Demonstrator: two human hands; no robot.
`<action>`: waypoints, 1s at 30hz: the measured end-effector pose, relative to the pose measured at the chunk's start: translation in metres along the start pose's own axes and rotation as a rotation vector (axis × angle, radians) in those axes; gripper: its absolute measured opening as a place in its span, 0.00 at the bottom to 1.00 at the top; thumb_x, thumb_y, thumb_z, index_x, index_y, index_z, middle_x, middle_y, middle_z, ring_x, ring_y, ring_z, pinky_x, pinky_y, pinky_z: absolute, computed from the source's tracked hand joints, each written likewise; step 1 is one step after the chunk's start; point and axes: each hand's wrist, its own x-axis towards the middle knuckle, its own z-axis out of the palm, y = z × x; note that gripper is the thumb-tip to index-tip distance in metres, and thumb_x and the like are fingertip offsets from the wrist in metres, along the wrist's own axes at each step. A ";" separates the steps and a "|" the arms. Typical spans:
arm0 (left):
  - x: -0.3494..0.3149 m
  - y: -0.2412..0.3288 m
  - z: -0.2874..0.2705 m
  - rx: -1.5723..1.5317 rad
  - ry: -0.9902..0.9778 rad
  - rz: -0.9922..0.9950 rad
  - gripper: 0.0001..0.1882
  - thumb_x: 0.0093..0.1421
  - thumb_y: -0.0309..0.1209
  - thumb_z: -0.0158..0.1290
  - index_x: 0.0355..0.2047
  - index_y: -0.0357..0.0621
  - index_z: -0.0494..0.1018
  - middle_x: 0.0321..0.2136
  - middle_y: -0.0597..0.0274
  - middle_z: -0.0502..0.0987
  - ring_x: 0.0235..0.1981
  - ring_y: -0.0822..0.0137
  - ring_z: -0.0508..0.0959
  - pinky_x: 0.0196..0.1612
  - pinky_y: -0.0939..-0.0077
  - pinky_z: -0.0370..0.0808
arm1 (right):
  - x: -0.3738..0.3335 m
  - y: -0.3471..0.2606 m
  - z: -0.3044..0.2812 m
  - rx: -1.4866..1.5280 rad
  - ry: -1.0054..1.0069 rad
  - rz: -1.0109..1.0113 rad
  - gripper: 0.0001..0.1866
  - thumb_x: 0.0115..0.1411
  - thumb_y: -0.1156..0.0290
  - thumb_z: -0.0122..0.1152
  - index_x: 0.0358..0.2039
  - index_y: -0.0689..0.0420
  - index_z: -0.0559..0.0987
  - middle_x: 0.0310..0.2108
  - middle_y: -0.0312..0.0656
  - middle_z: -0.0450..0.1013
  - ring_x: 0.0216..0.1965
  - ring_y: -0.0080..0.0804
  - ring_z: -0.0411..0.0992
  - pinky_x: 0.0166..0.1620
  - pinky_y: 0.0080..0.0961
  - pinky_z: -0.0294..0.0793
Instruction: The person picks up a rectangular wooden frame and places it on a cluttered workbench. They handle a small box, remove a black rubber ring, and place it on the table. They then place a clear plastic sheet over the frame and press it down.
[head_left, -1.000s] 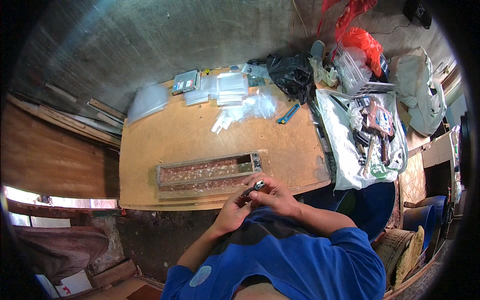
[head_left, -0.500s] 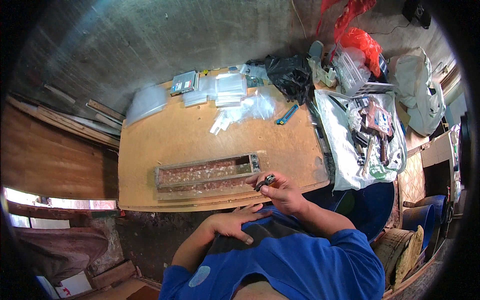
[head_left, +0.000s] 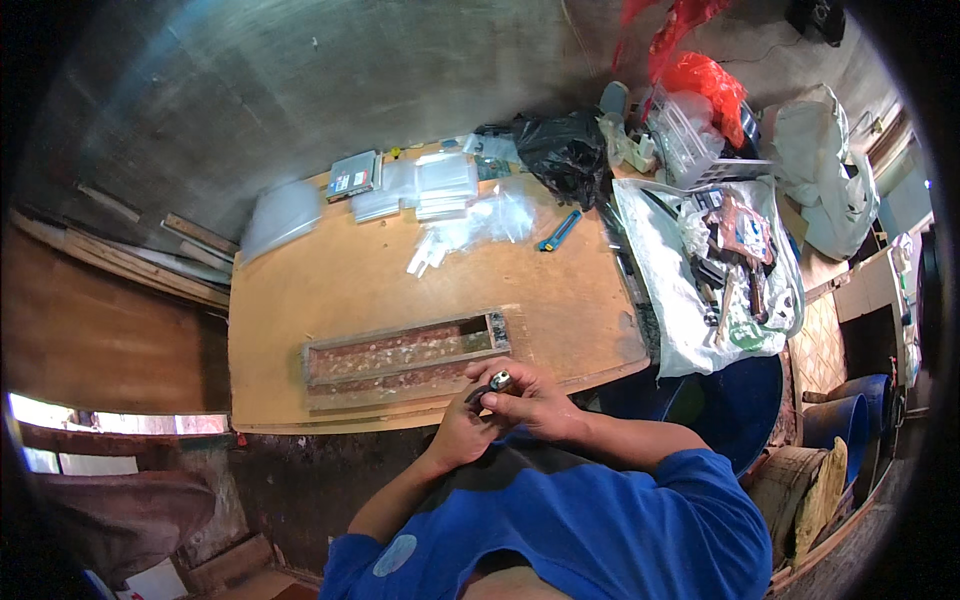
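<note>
Just past the table's near edge, my two hands meet in front of my blue shirt. Between the fingers and thumb of my right hand [head_left: 530,402] is a small dark piece with a shiny metal end [head_left: 500,380]; its exact kind is too small to tell. My left hand [head_left: 464,432] has its fingers closed at the dark end of the same piece, partly covered by the right hand. Behind them, on the table, lies a long narrow wooden frame [head_left: 400,372] with a worn, reddish, speckled inside.
On the wooden table [head_left: 300,290] lie clear plastic sleeves [head_left: 447,185], a flat boxy device [head_left: 354,176], a blue utility knife [head_left: 559,231] and a black plastic bag [head_left: 562,150]. To the right, a white sack [head_left: 640,245] carries assorted small parts, near a white crate [head_left: 685,140] and blue barrels [head_left: 745,410].
My left hand has risen from my belly to join the right hand at the small piece. The piece has turned more upright, and the whole view has shifted slightly.
</note>
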 end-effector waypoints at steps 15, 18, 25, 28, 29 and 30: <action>-0.002 0.005 -0.001 -0.147 0.053 -0.185 0.16 0.68 0.22 0.49 0.56 0.40 0.67 0.39 0.63 0.77 0.39 0.71 0.80 0.42 0.77 0.76 | -0.002 -0.014 -0.020 0.158 0.204 -0.083 0.07 0.65 0.74 0.62 0.42 0.59 0.76 0.44 0.37 0.76 0.45 0.22 0.73 0.53 0.25 0.72; -0.003 0.017 -0.008 -0.182 0.119 -0.184 0.16 0.68 0.21 0.45 0.55 0.43 0.64 0.37 0.61 0.77 0.40 0.66 0.81 0.40 0.76 0.77 | -0.007 -0.022 -0.032 0.046 0.283 -0.086 0.08 0.66 0.73 0.61 0.45 0.59 0.76 0.39 0.36 0.77 0.41 0.21 0.74 0.47 0.22 0.74; -0.003 0.038 -0.014 -0.237 0.175 -0.105 0.14 0.69 0.27 0.45 0.54 0.44 0.65 0.36 0.66 0.74 0.33 0.76 0.74 0.35 0.83 0.69 | -0.020 -0.024 -0.035 -0.151 0.388 -0.009 0.11 0.67 0.72 0.60 0.47 0.61 0.76 0.41 0.35 0.78 0.38 0.18 0.72 0.41 0.19 0.73; -0.001 0.040 -0.012 -0.231 0.187 -0.081 0.15 0.71 0.35 0.44 0.54 0.42 0.67 0.34 0.68 0.73 0.30 0.79 0.70 0.32 0.85 0.65 | -0.021 -0.022 -0.032 -0.147 0.375 -0.007 0.11 0.67 0.73 0.60 0.48 0.61 0.76 0.41 0.36 0.79 0.38 0.18 0.73 0.39 0.19 0.74; 0.000 0.040 -0.011 -0.236 0.188 -0.071 0.16 0.72 0.38 0.44 0.53 0.41 0.68 0.33 0.68 0.73 0.30 0.80 0.69 0.32 0.85 0.64 | -0.021 -0.021 -0.031 -0.144 0.371 0.000 0.11 0.67 0.73 0.60 0.47 0.61 0.76 0.41 0.35 0.78 0.37 0.18 0.73 0.39 0.19 0.74; 0.000 0.040 -0.011 -0.241 0.189 -0.061 0.18 0.73 0.42 0.44 0.52 0.41 0.69 0.33 0.69 0.73 0.30 0.80 0.68 0.31 0.85 0.63 | -0.021 -0.020 -0.030 -0.142 0.373 0.013 0.11 0.67 0.74 0.60 0.47 0.61 0.76 0.40 0.35 0.78 0.37 0.18 0.73 0.39 0.19 0.75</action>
